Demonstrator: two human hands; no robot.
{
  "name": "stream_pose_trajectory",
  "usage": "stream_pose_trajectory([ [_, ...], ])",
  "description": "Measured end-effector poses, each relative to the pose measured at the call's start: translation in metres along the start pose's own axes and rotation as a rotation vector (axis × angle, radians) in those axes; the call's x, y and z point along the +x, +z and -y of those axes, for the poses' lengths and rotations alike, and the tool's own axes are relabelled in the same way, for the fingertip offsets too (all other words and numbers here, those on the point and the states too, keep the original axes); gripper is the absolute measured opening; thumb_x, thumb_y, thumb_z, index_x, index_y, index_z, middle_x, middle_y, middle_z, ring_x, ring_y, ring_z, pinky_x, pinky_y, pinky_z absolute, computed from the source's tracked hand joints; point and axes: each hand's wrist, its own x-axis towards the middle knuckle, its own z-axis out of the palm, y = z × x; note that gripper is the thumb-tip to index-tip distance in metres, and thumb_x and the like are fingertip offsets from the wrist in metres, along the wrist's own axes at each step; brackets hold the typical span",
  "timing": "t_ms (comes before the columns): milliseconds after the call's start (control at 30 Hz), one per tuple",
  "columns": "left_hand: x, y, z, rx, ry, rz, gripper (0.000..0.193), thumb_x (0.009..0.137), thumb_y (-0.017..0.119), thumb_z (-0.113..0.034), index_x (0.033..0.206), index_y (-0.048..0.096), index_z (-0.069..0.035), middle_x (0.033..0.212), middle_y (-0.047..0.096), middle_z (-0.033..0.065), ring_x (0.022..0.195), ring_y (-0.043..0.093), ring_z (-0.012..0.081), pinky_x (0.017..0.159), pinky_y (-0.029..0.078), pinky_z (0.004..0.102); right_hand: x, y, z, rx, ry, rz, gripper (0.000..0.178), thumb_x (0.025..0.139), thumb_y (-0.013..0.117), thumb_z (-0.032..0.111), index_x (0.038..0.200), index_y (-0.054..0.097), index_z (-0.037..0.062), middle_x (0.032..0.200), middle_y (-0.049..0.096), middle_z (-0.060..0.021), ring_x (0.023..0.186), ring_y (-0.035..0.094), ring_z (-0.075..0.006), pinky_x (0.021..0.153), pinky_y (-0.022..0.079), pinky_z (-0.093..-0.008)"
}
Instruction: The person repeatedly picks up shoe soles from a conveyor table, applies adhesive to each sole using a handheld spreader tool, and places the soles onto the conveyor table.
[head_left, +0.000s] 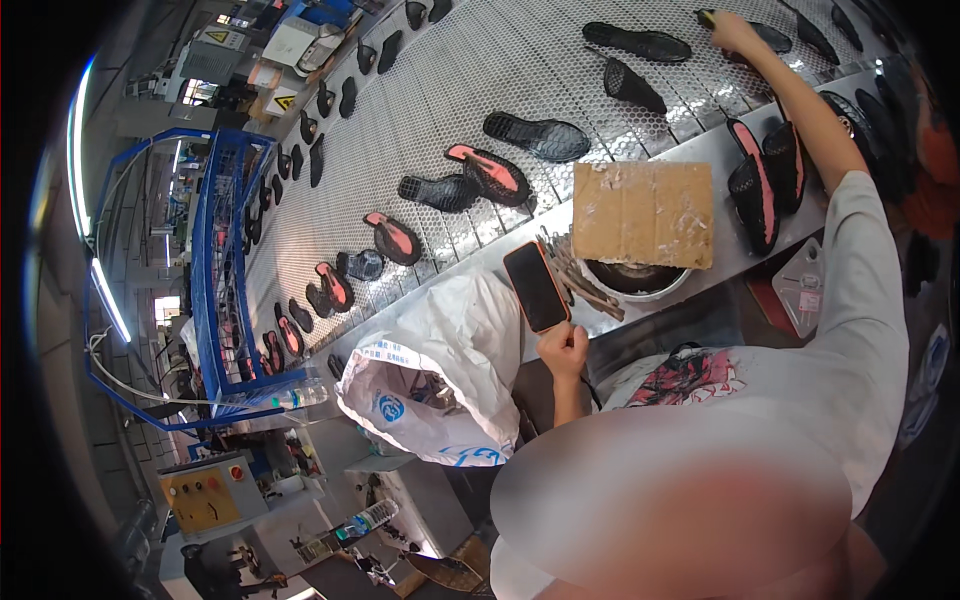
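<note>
My right arm reaches to the far right of the mesh conveyor. There my right hand is closed round a small yellow-tipped thing too small to name, beside a black sole. Nearer, my left hand makes a fist just below a dark-screened phone with an orange edge; whatever the fist may hold is hidden. A black shoe upper with a pink insole lies on the mesh next to a black sole. More pink-lined uppers rest on the metal ledge near my right arm.
A brown cardboard piece covers part of a round pan, with thin sticks beside it. A white woven sack gapes at the ledge's front. On the left, a blue metal frame spans the conveyor, which carries several shoe parts.
</note>
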Motion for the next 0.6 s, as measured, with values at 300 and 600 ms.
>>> stream_pose_trajectory([
  [300, 0.003, 0.005, 0.001, -0.042, 0.036, 0.013, 0.037, 0.072, 0.063, -0.023, 0.054, 0.037, -0.005, 0.047, 0.033, 0.0090, 0.041, 0.038, 0.0238, 0.043, 0.030, 0.0341, 0.006, 0.025, -0.091, -0.181, 0.101, -0.062, 0.031, 0.070, 0.069, 0.011, 0.097, 0.057, -0.0013, 0.102, 0.063, -0.0214, 0.095, 0.061, -0.0393, 0.078, 0.051, -0.0467],
  [600, 0.009, 0.003, -0.006, -0.045, 0.063, 0.036, 0.038, 0.073, 0.063, -0.024, 0.055, 0.037, -0.004, 0.049, 0.032, 0.0088, 0.042, 0.035, 0.0217, 0.043, 0.029, 0.0328, 0.016, 0.031, -0.110, -0.130, -0.109, -0.283, 0.018, 0.076, 0.056, 0.004, 0.093, 0.060, -0.0012, 0.093, 0.063, -0.0224, 0.086, 0.062, -0.0384, 0.074, 0.049, -0.0485],
])
